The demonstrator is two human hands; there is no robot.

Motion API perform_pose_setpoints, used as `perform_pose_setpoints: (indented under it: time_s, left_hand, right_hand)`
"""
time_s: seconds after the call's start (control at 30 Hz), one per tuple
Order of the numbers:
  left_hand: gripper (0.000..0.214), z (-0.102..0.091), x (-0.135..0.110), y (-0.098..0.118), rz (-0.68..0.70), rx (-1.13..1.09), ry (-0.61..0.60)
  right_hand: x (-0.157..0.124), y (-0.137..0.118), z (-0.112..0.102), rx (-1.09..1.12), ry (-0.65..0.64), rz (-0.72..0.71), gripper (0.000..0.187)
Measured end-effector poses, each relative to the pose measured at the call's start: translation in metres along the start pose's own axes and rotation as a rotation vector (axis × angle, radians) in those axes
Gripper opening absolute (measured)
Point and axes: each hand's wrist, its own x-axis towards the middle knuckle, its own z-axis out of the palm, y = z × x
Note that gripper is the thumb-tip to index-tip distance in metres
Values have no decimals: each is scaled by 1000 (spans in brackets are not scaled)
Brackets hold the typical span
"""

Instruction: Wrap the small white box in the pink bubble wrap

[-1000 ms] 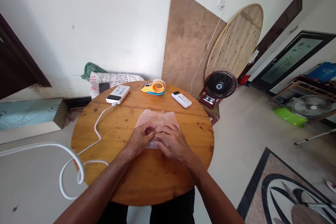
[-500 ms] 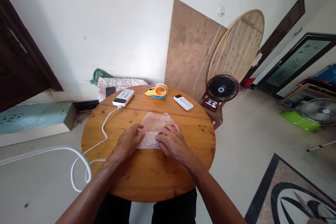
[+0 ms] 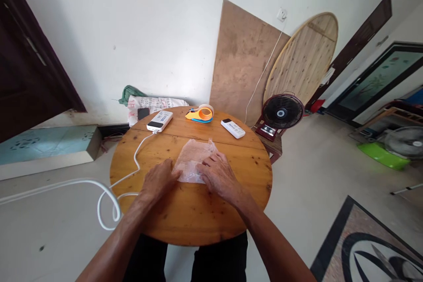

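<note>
A sheet of clear bubble wrap [image 3: 191,158] lies in the middle of a round wooden table [image 3: 185,216]. My left hand [image 3: 157,181] rests on the table at the wrap's near left corner, fingers curled onto its edge. My right hand [image 3: 218,175] lies flat over the wrap's right side, fingers stretched out and pressing it down. Neither hand lifts anything off the table.
At the table's far edge lie a white power bank [image 3: 160,120] with a white cable [image 3: 132,172], an orange tape dispenser [image 3: 200,113] and a white remote [image 3: 233,128]. A dark fan [image 3: 281,112], boards and a round tabletop stand by the wall.
My hands have moved apart from pinching the wrap's near edge to its left corner and right side. The wrap looks narrower, as if folded. The camera view has shifted slightly.
</note>
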Motion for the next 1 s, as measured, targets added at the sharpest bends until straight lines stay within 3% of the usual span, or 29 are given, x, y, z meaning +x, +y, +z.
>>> perform_pose_setpoints:
  time_s: [0.1, 0.3, 0.47, 0.57, 0.83, 1.0]
  left_hand:
    - [19, 5, 6, -3, 37, -137, 12]
    - [26, 7, 10, 4, 119, -650, -40]
    - [25, 8, 10, 24, 40, -948, -216]
    - [24, 12, 10, 30, 7, -1057, -241]
    - [24, 14, 15, 37, 107, -957, -224]
    - [15, 16, 12, 50, 177, -737, -103]
  right_hand:
    - [2, -3, -1, -50, -43, -11, 15]
    - [7, -9, -3, -87, -80, -23, 15]
    - [6, -8, -3, -55, -75, -19, 17]
    - [3, -7, -3, -10, -39, 3, 19]
    - [-3, -2, 8, 178, 80, 110, 43]
    - [-5, -2, 8, 255, 122, 127, 52]
